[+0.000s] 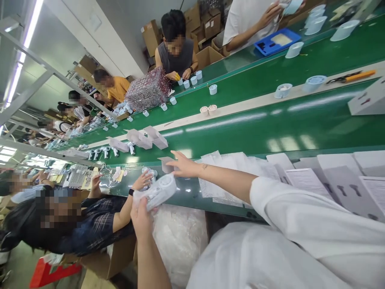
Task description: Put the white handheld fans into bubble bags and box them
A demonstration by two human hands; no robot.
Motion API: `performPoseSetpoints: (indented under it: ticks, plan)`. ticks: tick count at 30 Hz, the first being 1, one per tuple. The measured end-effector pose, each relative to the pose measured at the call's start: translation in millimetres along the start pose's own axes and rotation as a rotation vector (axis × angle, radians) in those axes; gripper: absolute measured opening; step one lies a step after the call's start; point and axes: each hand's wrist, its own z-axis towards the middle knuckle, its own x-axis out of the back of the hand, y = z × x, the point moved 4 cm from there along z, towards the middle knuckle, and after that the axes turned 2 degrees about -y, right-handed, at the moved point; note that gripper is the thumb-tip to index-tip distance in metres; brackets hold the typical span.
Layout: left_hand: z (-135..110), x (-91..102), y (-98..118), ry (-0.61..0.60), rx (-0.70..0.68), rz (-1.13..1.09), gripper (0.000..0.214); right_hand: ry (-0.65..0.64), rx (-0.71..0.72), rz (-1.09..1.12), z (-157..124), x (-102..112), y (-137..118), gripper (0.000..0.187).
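Observation:
My left hand (142,216) is closed around a pale blue hair dryer (165,188) wrapped in a clear plastic bag, held just over the near edge of the bench. My right hand (184,164) reaches left across the green surface with its fingers stretched out. Its fingertips overlap a small white carton (164,165); whether they touch it I cannot tell. A co-worker's hand (142,180) with a dark wristband is close behind the bagged dryer. Beneath my left hand is a heap of clear plastic bags (182,237).
Beside my right arm lie clear bags (222,172) and flat white cartons (339,180) with printed sheets. Open white cartons (140,139) and hair dryers (131,148) stand on the near green belt (228,132). Pliers (351,76) lie on the divider. Several co-workers sit along the line.

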Motion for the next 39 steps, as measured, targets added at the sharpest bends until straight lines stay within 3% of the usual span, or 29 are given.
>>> performPoseSetpoints:
  ticks: [2, 5, 8, 11, 14, 17, 19, 21, 23, 25, 28, 30, 32, 34, 35, 37, 39]
  plan:
    - [33, -5.4, 7, -0.040, -0.024, -0.024, 0.054, -0.062, 0.025, -0.055, 21, -14, 22, 0.059]
    - [74, -32.1, 5, -0.162, -0.061, -0.018, 0.055, -0.053, 0.107, -0.027, 32, -23, 42, 0.063]
    - [95, -51.7, -5, -0.244, -0.109, 0.215, 0.040, -0.024, 0.117, -0.008, 28, -21, 48, 0.062]
    - [94, -65.3, -4, -0.287, -0.318, 0.659, 0.021, -0.057, 0.068, 0.014, 24, -19, 48, 0.061]
    - [81, -95.8, 3, -0.418, -0.532, 1.135, 0.014, -0.074, 0.074, 0.049, 22, -22, 49, 0.059]
    - [77, -126.9, 2, -0.637, -0.533, 1.443, 0.024, -0.079, 0.114, 0.081, 20, -27, 57, 0.067]
    - [79, -135.9, -2, -0.765, -0.541, 1.495, 0.027, -0.091, 0.104, 0.101, 19, -30, 62, 0.073]
    - [80, -138.3, -7, -0.733, -0.605, 1.451, 0.027, -0.072, 0.032, 0.113, 17, -31, 66, 0.073]
    - [79, -146.3, -14, -0.543, -0.646, 1.357, 0.025, -0.043, -0.023, 0.117, 16, -28, 62, 0.072]
    - [72, -174.4, -26, -0.405, -0.642, 1.269, 0.025, -0.039, 0.024, 0.095, 15, -20, 51, 0.069]
    - [52, -240.3, -34, -0.222, -0.616, 1.134, 0.025, -0.047, 0.169, 0.018, 9, 7, 28, 0.060]
    - [40, -272.8, -26, -0.138, -0.625, 1.024, 0.025, -0.034, 0.198, -0.009, -1, 37, 18, 0.057]
    - [31, -291.2, -13, -0.330, -0.724, 0.999, 0.027, 0.000, 0.188, -0.009, -19, 74, 13, 0.059]
    - [20, -297.9, 2, -0.698, -0.858, 1.036, 0.030, 0.018, 0.181, -0.039, -43, 112, 13, 0.061]
    - [15, -298.1, 12, -0.810, -0.895, 1.045, 0.032, 0.022, 0.173, -0.061, -57, 132, 16, 0.061]
    - [-3, -304.7, 34, -0.958, -0.963, 1.056, 0.039, 0.037, 0.124, -0.086, -88, 171, 29, 0.061]
    - [-30, -320.6, 59, -1.032, -1.062, 1.002, 0.044, 0.087, 0.026, -0.050, -121, 213, 52, 0.062]
